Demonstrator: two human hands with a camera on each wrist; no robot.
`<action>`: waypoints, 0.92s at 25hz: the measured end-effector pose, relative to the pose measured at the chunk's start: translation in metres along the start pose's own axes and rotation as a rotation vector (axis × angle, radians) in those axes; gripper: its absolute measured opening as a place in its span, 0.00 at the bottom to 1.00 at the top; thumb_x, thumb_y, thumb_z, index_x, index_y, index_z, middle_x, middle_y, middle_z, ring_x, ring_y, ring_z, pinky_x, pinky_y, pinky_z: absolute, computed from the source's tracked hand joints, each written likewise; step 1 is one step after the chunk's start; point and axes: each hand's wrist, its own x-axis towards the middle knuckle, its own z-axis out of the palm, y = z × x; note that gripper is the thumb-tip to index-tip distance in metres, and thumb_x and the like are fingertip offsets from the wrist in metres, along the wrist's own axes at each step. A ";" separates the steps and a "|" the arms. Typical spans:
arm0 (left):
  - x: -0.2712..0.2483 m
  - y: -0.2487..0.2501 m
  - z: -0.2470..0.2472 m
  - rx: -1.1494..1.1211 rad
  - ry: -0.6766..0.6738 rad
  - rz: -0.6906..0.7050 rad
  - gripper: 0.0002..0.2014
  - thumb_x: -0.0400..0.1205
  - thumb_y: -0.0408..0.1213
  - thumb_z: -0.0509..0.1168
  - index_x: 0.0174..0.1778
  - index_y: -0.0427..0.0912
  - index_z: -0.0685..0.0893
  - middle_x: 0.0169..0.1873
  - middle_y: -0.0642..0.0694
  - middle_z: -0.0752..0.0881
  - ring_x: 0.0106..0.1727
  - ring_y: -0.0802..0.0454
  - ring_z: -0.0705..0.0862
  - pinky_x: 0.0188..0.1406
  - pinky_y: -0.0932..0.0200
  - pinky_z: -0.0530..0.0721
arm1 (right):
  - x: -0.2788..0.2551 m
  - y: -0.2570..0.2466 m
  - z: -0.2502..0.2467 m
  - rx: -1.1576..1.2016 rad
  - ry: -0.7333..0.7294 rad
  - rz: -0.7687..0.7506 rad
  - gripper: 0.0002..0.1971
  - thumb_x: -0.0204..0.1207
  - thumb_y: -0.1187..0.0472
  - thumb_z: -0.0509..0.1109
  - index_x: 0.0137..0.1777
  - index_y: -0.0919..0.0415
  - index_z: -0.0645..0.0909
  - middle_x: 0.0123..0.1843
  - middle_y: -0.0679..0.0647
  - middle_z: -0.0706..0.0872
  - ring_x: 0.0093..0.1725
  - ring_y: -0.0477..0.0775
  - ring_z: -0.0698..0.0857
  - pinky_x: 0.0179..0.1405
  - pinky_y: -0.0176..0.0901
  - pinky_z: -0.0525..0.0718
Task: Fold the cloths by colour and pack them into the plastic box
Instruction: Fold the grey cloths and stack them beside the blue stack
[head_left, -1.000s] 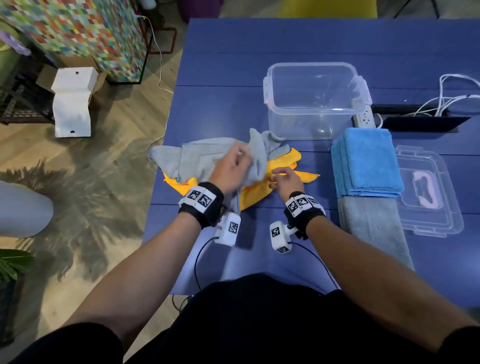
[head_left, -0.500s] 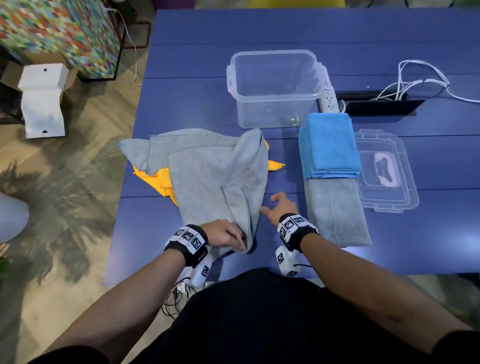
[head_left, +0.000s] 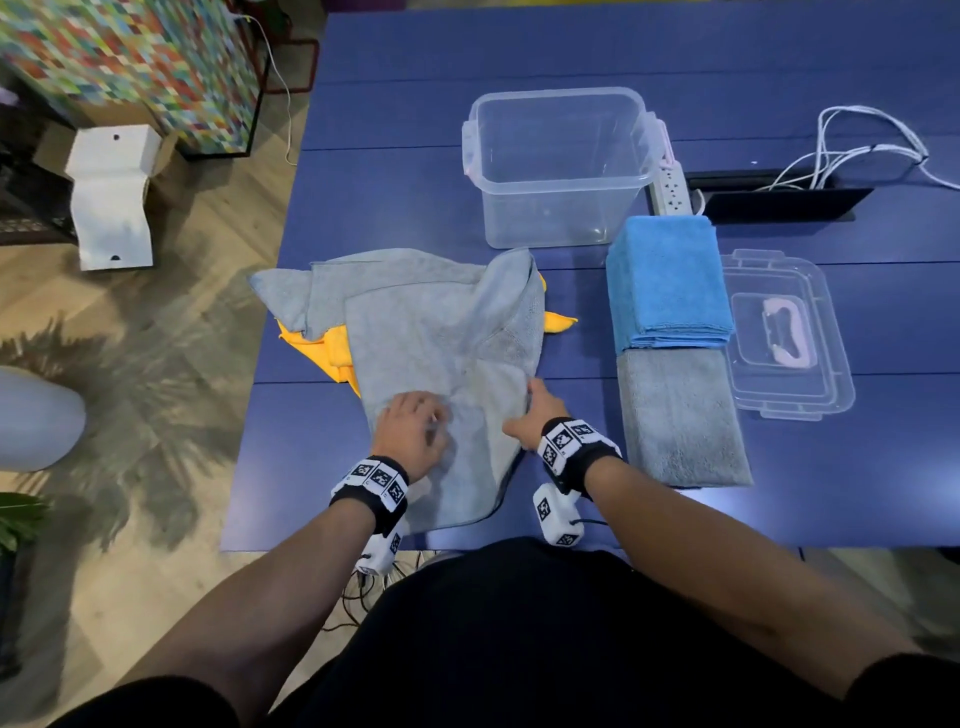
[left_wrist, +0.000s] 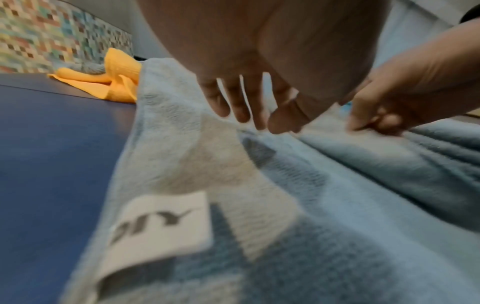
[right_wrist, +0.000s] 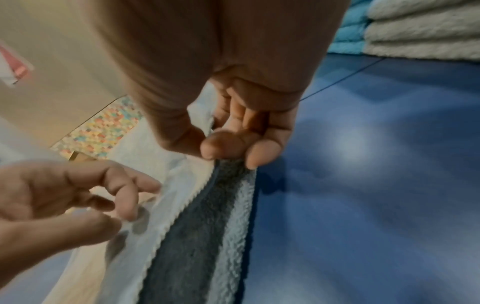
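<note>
A large grey cloth (head_left: 441, 353) lies spread on the blue table (head_left: 389, 114), covering crumpled yellow cloths (head_left: 327, 348). My left hand (head_left: 413, 428) rests its spread fingertips (left_wrist: 257, 121) on the cloth's near part without a clear grip. At the cloth's right edge (right_wrist: 197, 205), my right hand (head_left: 524, 410) pinches the hem between thumb and fingers (right_wrist: 262, 152). The clear plastic box (head_left: 561, 166) stands empty behind the cloth. To its right lie a folded blue stack (head_left: 667, 280) and a folded grey stack (head_left: 680, 415).
The box's clear lid (head_left: 784, 332) lies at the far right beside the stacks. A white power strip (head_left: 672, 189) and white cables (head_left: 857, 145) sit behind them. The table's front edge is against my body; floor with a white carton (head_left: 111, 197) is to the left.
The grey cloth was dragged toward me and spread over the yellow ones. My left hand let go of its near corner and moved up onto it. My right hand took the right edge.
</note>
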 end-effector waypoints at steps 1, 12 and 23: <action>0.002 -0.003 0.000 0.017 -0.030 -0.064 0.29 0.72 0.57 0.58 0.66 0.45 0.81 0.70 0.42 0.78 0.71 0.37 0.73 0.71 0.41 0.72 | -0.006 0.009 -0.007 -0.011 -0.022 0.081 0.21 0.68 0.59 0.70 0.61 0.57 0.74 0.47 0.57 0.84 0.37 0.61 0.88 0.33 0.46 0.88; -0.036 -0.046 -0.008 0.042 -0.052 0.286 0.30 0.70 0.71 0.66 0.59 0.54 0.81 0.52 0.53 0.80 0.54 0.49 0.77 0.53 0.52 0.77 | -0.024 0.011 -0.031 -0.471 0.235 -0.214 0.11 0.71 0.45 0.69 0.47 0.50 0.78 0.51 0.52 0.82 0.55 0.59 0.83 0.45 0.45 0.78; -0.028 -0.050 -0.013 -0.148 -0.111 0.055 0.22 0.74 0.57 0.52 0.50 0.44 0.78 0.43 0.42 0.82 0.48 0.40 0.79 0.46 0.46 0.80 | -0.027 0.024 -0.017 -0.405 0.286 0.264 0.17 0.72 0.57 0.66 0.60 0.63 0.78 0.57 0.60 0.85 0.56 0.63 0.85 0.49 0.47 0.81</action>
